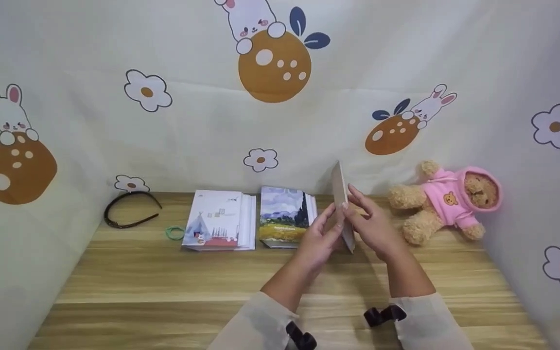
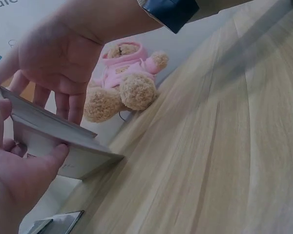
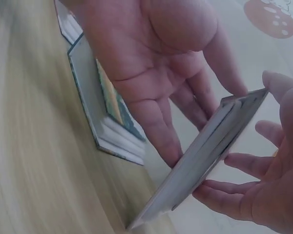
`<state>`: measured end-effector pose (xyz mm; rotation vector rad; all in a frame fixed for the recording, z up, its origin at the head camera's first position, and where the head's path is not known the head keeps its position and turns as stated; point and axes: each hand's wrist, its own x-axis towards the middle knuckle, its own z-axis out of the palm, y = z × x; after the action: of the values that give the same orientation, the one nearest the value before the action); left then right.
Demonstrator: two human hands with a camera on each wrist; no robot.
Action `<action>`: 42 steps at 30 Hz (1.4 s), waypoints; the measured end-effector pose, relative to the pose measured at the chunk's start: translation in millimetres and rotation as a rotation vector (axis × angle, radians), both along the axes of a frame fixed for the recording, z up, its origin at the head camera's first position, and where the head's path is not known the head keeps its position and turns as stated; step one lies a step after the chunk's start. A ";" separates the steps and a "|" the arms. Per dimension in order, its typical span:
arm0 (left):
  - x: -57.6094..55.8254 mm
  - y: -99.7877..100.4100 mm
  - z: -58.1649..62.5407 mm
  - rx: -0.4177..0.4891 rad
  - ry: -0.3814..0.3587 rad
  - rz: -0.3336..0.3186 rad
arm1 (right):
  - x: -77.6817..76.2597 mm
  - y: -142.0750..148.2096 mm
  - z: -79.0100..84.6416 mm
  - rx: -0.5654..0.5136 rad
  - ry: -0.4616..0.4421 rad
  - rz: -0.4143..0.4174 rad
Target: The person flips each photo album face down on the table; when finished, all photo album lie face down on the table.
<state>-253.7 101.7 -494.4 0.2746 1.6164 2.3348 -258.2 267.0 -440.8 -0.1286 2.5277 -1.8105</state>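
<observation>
Between both hands, a thin hardcover book stands on edge, its pale cover seen nearly edge-on. My left hand grips it from the left; in the left wrist view its thumb lies along the cover. From the other side my right hand holds it, fingers against the far cover and thumb at the edge. The pages show between the covers in the right wrist view. Just left of the hands sits a book with a painted landscape cover. A white book with a tent picture sits beyond it.
A teddy bear in a pink hoodie lies to the right by the back wall. At the left are a dark headband and a small green loop. Printed cloth walls enclose the wooden table at the back and sides.
</observation>
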 end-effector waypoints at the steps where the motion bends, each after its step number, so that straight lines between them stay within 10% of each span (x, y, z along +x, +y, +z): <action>1: 0.0 -0.1 -0.4 -0.004 -0.001 0.001 | -0.2 0.4 -0.8 -0.004 -0.015 0.001; 12: -2.4 -2.2 -3.0 -0.033 0.017 -0.014 | -4.7 23.5 -4.8 -0.061 -0.218 0.081; 21: 1.5 2.9 -9.7 -0.137 0.041 -0.125 | -4.1 38.7 6.0 -0.035 -0.159 -0.015; 30: 2.7 3.9 -21.3 -0.178 -0.020 -0.237 | -4.5 53.5 13.3 0.124 -0.053 -0.162; 42: -1.8 -6.6 -8.9 -0.283 -0.076 -0.136 | -11.5 53.0 -11.0 0.553 -0.127 -0.131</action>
<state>-255.5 95.2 -503.3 0.2225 1.8029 1.9633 -269.7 320.1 -451.8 0.1636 2.8769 -1.0408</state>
